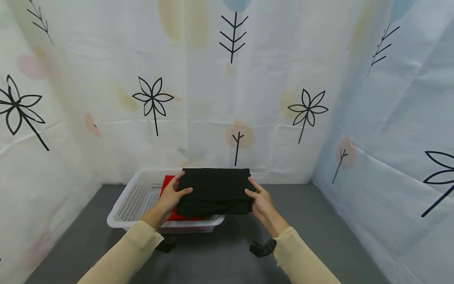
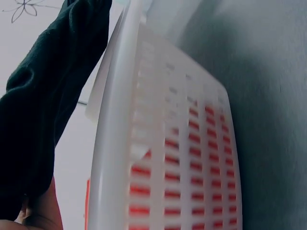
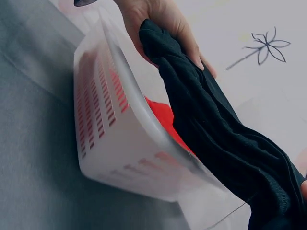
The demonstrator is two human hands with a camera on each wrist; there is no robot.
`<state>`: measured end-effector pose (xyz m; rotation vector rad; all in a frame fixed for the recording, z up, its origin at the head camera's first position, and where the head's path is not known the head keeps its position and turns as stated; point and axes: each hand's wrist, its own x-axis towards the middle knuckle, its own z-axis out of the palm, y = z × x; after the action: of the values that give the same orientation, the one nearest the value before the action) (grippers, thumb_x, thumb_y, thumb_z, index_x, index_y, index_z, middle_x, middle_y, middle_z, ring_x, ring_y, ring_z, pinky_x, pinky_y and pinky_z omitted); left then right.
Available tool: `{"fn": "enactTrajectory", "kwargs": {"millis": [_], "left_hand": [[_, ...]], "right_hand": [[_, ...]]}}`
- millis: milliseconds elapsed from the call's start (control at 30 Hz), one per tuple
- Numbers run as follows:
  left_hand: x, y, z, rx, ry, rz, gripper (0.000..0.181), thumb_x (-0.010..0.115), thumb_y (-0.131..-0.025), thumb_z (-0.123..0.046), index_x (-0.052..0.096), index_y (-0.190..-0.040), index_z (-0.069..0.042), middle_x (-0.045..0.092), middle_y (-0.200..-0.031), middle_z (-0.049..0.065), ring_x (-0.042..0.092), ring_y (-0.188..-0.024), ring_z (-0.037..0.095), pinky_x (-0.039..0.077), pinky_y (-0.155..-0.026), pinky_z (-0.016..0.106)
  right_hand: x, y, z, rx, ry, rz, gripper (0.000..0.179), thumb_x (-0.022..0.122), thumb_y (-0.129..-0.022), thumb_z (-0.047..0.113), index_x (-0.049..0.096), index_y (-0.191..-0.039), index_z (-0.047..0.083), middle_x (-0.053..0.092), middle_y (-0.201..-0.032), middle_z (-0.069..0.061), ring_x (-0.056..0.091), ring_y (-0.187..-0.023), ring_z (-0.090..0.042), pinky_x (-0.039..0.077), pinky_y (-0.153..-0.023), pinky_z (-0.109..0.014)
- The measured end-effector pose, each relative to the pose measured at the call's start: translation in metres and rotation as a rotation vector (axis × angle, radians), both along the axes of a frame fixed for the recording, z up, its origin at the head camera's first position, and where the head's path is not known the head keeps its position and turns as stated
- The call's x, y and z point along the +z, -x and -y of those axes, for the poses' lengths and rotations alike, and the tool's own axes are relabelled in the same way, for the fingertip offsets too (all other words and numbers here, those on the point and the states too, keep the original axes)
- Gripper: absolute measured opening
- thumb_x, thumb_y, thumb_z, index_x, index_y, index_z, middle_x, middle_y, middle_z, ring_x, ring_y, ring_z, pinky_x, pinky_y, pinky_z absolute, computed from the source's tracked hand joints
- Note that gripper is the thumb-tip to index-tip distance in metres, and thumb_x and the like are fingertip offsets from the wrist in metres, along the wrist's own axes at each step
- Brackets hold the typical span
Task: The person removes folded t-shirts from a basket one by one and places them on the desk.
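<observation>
Between my two hands a folded black cloth garment (image 1: 216, 189) is held up over the right part of a white plastic basket (image 1: 122, 205). My left hand (image 1: 172, 196) grips its left edge, thumb on top. On the opposite edge my right hand (image 1: 262, 201) holds it the same way. In the right wrist view the stacked layers of the black garment (image 3: 216, 129) show along its side, above the basket rim. A red cloth (image 1: 173, 216) lies in the basket, partly hidden under the black garment, and shows red through the basket's slots in the left wrist view.
The basket stands on a dark grey table (image 1: 301, 236) toward the back left. A pale curtain (image 1: 269, 79) with line-drawn flowers closes off the back and both sides. Black wrist devices (image 1: 263, 248) sit below both cream sleeves (image 1: 301, 256).
</observation>
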<state>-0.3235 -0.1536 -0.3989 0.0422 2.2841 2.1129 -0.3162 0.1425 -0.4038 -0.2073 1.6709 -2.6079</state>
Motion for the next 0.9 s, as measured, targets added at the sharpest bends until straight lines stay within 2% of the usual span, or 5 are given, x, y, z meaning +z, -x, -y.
{"fn": "enactTrajectory", "kwargs": {"millis": [200,433,667,767,900], "left_hand": [[-0.002,0.002,-0.026,-0.022,-0.035,-0.002,0.074,0.064,-0.095,-0.014,0.024,-0.157,-0.022,0.034,-0.152,0.021,0.049,-0.126,0.038,0.054,-0.094,0.045],[-0.006,0.007,-0.061,-0.045,-0.082,-0.005,0.073,0.065,-0.094,-0.010,0.028,-0.155,-0.022,0.037,-0.150,0.020,0.051,-0.123,0.038,0.054,-0.092,0.047],[-0.009,0.010,-0.091,-0.074,-0.065,-0.017,0.072,0.065,-0.093,-0.009,0.030,-0.154,-0.023,0.030,-0.156,0.022,0.048,-0.128,0.041,0.050,-0.098,0.052],[-0.009,0.012,-0.104,-0.089,-0.069,-0.017,0.072,0.066,-0.093,-0.008,0.031,-0.154,-0.023,0.029,-0.156,0.024,0.052,-0.124,0.042,0.048,-0.098,0.055],[-0.008,0.014,-0.124,-0.101,-0.088,-0.018,0.072,0.066,-0.092,-0.007,0.032,-0.154,-0.022,0.032,-0.154,0.024,0.056,-0.119,0.042,0.047,-0.098,0.058]], "right_hand": [[-0.001,-0.004,-0.027,-0.017,-0.002,-0.019,0.059,0.043,-0.099,-0.010,0.021,-0.153,-0.004,-0.023,-0.162,-0.011,-0.020,-0.148,-0.027,0.004,-0.122,-0.044],[-0.002,-0.006,-0.060,-0.051,0.001,-0.014,0.061,0.041,-0.099,-0.009,0.018,-0.155,-0.001,-0.016,-0.164,-0.006,0.007,-0.150,-0.028,0.043,-0.101,-0.017],[-0.005,-0.013,-0.089,-0.102,0.018,-0.004,0.062,0.041,-0.099,-0.011,0.016,-0.155,-0.001,-0.010,-0.164,-0.005,0.015,-0.148,-0.014,0.042,-0.090,-0.009],[-0.005,-0.016,-0.102,-0.122,-0.003,-0.002,0.062,0.042,-0.100,-0.009,0.015,-0.155,0.000,-0.011,-0.164,-0.004,0.047,-0.122,0.001,0.042,-0.081,-0.007],[-0.003,-0.019,-0.120,-0.119,0.011,0.000,0.062,0.040,-0.101,-0.007,0.014,-0.156,0.003,-0.009,-0.165,-0.005,0.055,-0.080,0.010,0.044,-0.073,-0.008]]}}
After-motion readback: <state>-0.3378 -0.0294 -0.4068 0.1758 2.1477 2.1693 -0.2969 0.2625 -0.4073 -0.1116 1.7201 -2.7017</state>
